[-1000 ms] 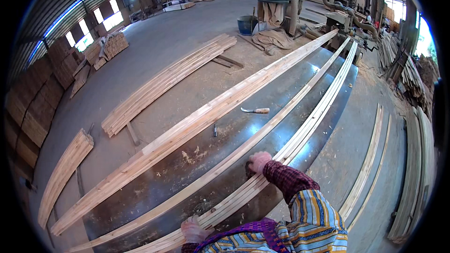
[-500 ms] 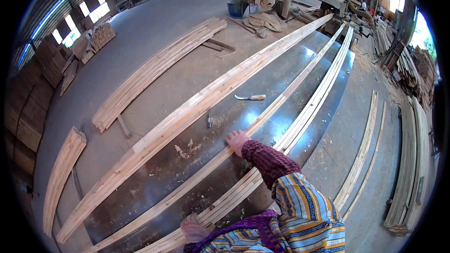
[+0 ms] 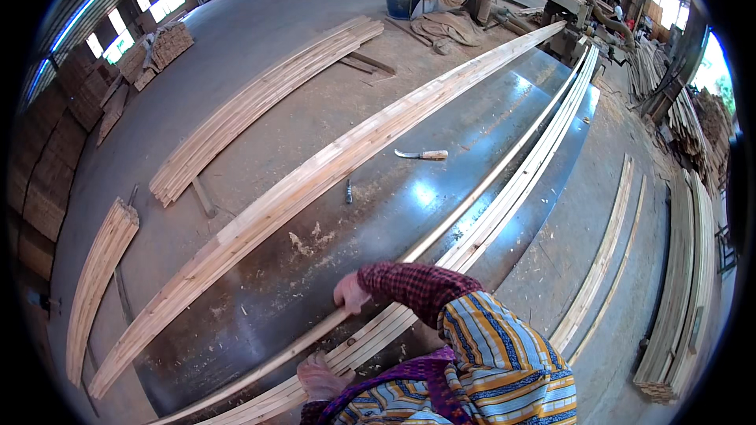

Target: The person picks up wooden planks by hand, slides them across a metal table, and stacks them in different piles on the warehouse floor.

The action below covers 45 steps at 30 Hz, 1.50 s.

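My right hand (image 3: 351, 293) is closed around a long narrow wood strip (image 3: 449, 224) that runs diagonally across a dark, shiny tabletop (image 3: 236, 330). The strip shows a thin edge upward, and its far part lies close to a bundle of pale wood strips (image 3: 480, 240). Lower down, my left hand (image 3: 321, 378) lies against the near part of that bundle, thumb apart from the fingers. Beyond my hands, a hooked knife with a wooden handle (image 3: 421, 155) and a small dark tool (image 3: 349, 191) rest on the tabletop.
A long stack of boards (image 3: 315, 181) lines the table's far-left side. More board bundles lie on the floor at left (image 3: 268, 102) and right (image 3: 673, 291). A machine with hoses (image 3: 571, 20) stands at the table's far end, near a dark bucket (image 3: 403, 2).
My right hand has come nearer to me and left. The strip has turned from its broad face to a narrow edge, and its far part has shifted right toward the bundle.
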### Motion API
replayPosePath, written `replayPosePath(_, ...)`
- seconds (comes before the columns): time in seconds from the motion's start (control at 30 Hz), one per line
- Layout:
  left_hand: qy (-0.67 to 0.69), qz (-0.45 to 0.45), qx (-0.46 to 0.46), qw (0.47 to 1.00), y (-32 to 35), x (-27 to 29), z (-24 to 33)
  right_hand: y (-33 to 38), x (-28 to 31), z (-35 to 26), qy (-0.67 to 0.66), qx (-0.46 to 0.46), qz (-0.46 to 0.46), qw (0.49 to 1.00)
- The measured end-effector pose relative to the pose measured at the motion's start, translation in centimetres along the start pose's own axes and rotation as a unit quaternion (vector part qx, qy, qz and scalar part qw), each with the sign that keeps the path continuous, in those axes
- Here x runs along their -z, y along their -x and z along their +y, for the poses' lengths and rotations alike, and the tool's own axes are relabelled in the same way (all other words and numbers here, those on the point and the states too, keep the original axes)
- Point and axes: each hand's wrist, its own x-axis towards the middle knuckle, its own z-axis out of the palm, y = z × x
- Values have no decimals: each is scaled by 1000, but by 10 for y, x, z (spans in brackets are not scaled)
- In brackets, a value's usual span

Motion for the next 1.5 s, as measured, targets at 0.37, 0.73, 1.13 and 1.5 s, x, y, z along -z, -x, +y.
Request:
replayPosePath(0.37, -86, -53, 48, 994, 2, 16, 11, 39, -39, -69, 224, -43, 77, 970)
replayPosePath(0.73, -15, -24, 52, 998, 2, 15, 13, 182, -1, 81, 265, -196, 80, 941)
replayPosePath(1.13, -33, 54, -25, 998, -3, 42, 9, 208, -39, 121, 38, -227, 272, 934)
replayPosePath(1.5, 0, 78, -33, 996, -5, 1, -16, 194, -43, 83, 154, -198, 417, 874)
